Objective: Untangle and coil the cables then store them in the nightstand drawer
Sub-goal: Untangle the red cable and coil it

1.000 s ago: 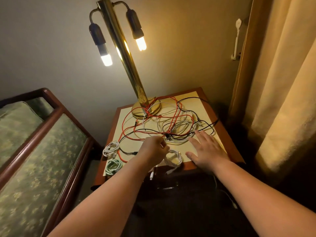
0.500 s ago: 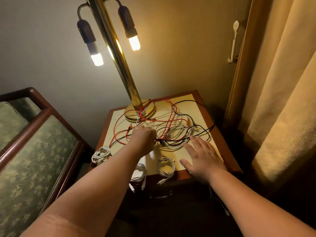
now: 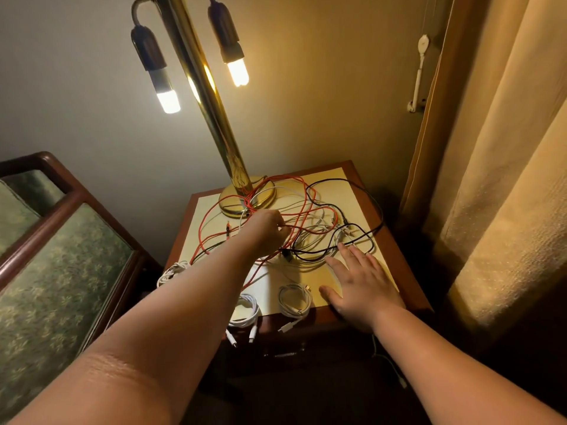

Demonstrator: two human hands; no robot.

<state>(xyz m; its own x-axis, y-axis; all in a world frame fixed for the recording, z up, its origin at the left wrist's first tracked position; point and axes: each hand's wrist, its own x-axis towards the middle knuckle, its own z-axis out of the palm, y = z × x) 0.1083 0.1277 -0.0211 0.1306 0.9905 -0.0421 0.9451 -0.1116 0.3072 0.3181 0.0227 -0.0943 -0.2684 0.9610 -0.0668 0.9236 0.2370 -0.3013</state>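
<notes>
Sprawled across the middle and back of the counter (image 3: 362,179), partly looped round the lamp base (image 3: 236,207): a tangle of cables (image 3: 306,228), red, black and white. Pinched near its centre by the left hand (image 3: 267,231), fingers curled, seemingly on a red strand. Laid flat beside it, the right hand (image 3: 359,283), fingers spread, holding nothing. Parked along the front edge: three white coils (image 3: 294,299), plugs dangling over.

Judged mid-untangling. Next, probably: draw the pinched strand clear of the lamp while pinning the rest.

Lost in shadow below: the drawer. Exact strand in the grip: impossible to tell.
</notes>
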